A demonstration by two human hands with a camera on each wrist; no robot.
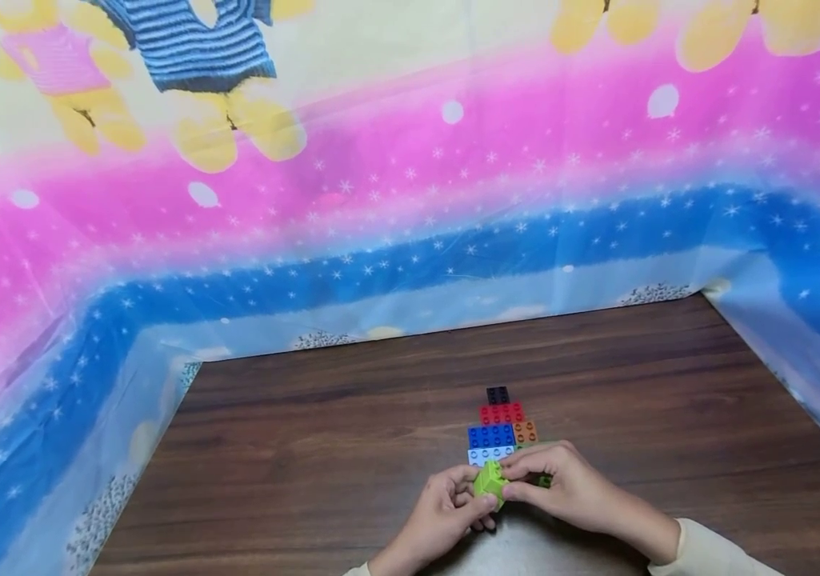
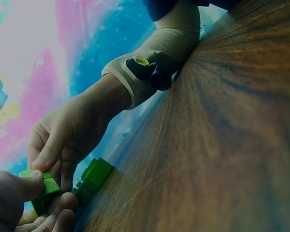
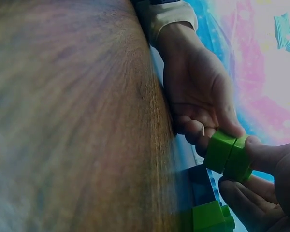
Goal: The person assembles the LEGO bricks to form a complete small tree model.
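Observation:
Just above the table, both hands meet at two lime-green toy bricks (image 1: 490,483) pressed against each other, with a thin seam between them in the right wrist view. My left hand (image 1: 446,506) pinches the left brick (image 3: 219,151) between thumb and fingers. On the other side, the right hand (image 1: 574,486) grips the second brick (image 3: 239,162) with its thumb and fingertips. Another green brick (image 3: 210,216) stands on the table under the right hand, mostly hidden in the head view. Right behind the hands lies a pale blue brick (image 1: 483,456), partly covered by them.
Beyond the hands, a blue brick (image 1: 490,437), an orange brick (image 1: 526,432), a red brick (image 1: 501,414) and a black brick (image 1: 498,395) lie close together on the brown wooden table (image 1: 294,448). A printed cloth (image 1: 410,200) hangs along the table's far and side edges.

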